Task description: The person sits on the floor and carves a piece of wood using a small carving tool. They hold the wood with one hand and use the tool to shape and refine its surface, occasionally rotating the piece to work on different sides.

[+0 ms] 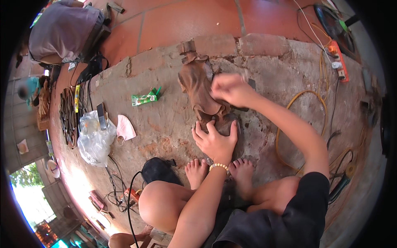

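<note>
Over at your far left a grey bag (62,31) sits on the red tiles, and below it a dark coil (68,115) lies at the edge of the concrete floor (165,124). Next come a clear plastic bag (94,140) with a dark phone-like slab (101,116) on it, a pink mask (125,129) just beside that, and a green carton (144,98) further up, all well apart from your work. A black pouch (159,170) lies near your left knee. In the middle, your left hand (216,140) is spread flat, fingers open, pressing down on the lower end of the brown carving (200,93), which lies lengthwise on the concrete just ahead of your bare feet. The piece looks like rough wood: stiff, fairly heavy and uneven, so it should not slide easily but may rock on its knobbly underside; a flat palm low on its thick base, as you have it, seems the safest hold, away from the thinner upper part. Your right hand (231,89) is curled near the carving's upper right side, fingers bent close together as if pinching a small tool, though I cannot tell what is in it. Further right a yellow cable (298,97) loops over the floor, and an orange power strip (338,60) lies near the top right.
</note>
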### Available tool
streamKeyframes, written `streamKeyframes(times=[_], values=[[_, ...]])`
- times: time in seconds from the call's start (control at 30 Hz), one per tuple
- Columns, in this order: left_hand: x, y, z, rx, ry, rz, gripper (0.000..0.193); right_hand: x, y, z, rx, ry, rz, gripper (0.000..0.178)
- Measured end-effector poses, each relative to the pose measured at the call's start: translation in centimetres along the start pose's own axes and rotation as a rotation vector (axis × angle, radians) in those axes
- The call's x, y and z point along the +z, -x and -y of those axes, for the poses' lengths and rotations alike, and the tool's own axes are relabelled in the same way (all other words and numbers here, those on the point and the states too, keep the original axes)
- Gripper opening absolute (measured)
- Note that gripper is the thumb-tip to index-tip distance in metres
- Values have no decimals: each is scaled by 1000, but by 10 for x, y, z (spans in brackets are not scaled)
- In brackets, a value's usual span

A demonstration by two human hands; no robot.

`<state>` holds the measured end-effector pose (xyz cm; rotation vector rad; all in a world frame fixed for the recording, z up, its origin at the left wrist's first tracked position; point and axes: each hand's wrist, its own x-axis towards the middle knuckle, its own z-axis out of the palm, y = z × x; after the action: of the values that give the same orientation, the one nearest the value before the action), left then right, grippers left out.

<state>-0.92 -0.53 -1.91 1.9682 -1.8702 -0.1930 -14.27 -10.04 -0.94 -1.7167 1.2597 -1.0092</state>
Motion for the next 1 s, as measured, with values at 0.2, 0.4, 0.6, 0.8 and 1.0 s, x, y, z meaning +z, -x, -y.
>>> streamKeyframes(times=[0.2, 0.4, 0.6, 0.8, 1.0], values=[[0, -1, 5, 30, -57, -1, 51, 25, 28, 10, 250, -228, -16, 20], [0, -1, 1, 7, -11, -16, 54, -24, 30, 32, -73, 40, -245, 17], [-4, -1, -1, 16, -1, -34, 53, 20, 28, 0, 98, -97, -310, 13], [2, -3, -2, 1, 25, -5, 53, -7, 47, -11, 269, -176, -144, 10], [2, -1, 0, 13, 20, -22, 54, 7, 17, -7, 145, -96, -265, 12]])
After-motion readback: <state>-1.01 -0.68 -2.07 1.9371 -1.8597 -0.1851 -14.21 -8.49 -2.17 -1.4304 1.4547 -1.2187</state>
